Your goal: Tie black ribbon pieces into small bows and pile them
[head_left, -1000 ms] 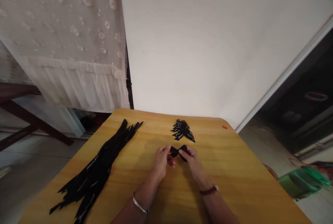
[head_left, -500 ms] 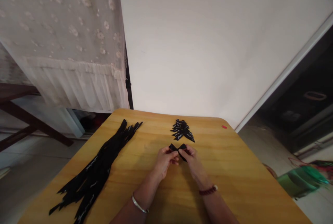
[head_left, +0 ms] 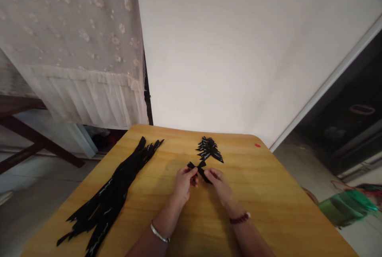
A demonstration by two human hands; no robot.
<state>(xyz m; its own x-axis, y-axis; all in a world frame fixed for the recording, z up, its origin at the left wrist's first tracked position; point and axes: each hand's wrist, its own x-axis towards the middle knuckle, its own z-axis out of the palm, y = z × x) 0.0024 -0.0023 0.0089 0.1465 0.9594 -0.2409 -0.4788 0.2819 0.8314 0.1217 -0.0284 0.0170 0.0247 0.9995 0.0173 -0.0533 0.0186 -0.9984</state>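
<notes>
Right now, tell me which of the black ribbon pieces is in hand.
The small bow gripped by the left hand and right hand; the long strips and far pile lie on the table, touched by neither.

Black bow (head_left: 201, 168) — partly hidden by left hand (head_left: 182, 183); ribbon bundle (head_left: 115, 189) — tip cut off below.

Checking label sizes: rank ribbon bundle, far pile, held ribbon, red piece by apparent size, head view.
1. Ribbon bundle
2. Far pile and held ribbon: too alike to rank, ribbon partly hidden
3. Red piece
</notes>
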